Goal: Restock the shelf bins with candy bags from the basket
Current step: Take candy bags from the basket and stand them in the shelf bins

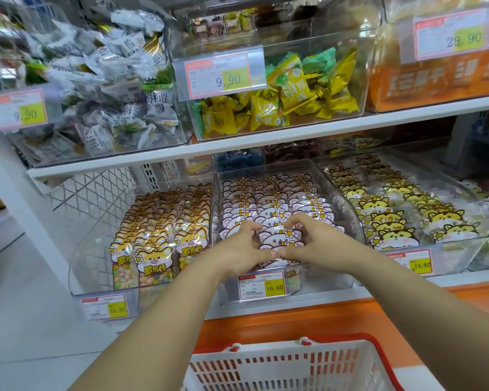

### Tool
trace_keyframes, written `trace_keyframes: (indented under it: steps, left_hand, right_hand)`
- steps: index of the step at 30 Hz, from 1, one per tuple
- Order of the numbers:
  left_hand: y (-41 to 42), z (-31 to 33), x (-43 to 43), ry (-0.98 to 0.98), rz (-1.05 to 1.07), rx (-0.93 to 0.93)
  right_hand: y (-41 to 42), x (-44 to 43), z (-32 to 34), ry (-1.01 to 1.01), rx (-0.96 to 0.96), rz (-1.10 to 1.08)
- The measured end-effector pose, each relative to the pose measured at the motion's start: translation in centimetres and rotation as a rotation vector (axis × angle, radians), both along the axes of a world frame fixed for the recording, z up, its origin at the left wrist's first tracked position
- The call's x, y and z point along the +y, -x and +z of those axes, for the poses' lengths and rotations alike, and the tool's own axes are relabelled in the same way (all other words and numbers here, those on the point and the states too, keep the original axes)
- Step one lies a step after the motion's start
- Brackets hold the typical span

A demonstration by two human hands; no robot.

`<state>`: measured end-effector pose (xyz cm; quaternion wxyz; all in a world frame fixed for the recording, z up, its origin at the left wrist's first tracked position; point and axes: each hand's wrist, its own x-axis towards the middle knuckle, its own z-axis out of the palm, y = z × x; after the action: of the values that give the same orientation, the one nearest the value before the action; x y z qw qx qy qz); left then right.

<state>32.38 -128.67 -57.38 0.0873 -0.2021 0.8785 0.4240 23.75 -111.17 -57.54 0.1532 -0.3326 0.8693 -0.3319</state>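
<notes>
The middle clear bin [347, 198] on the lower shelf holds rows of pink animal-topped candy bags [268, 204]. My left hand [242, 248] and my right hand [312, 244] reach into its front from either side. Both grip the front pink candy bags [280, 239], fingers curled over their tops and thumbs below, nearly touching. The red and white basket [288, 365] sits below at the bottom edge; what lies inside it is out of view.
Left of the middle bin stands a bin of orange fox candy bags [150, 244], to its right a bin of yellow cat bags [393, 218]. The upper shelf [237, 145] carries bins of white and yellow wrapped sweets. An orange counter ledge [266, 325] runs below.
</notes>
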Motion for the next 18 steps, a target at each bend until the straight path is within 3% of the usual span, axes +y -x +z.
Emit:
trace_keyframes:
  steps: [8,18]
  left_hand:
    - [-0.7,0.4,-0.6,0.187,-0.046,-0.044]
    - [-0.3,0.0,1.0,0.205,0.032,0.036]
  right_hand:
    - [-0.4,0.7,1.3,-0.217,0.05,0.05]
    - [-0.2,0.3,-0.6,-0.156,0.175,0.058]
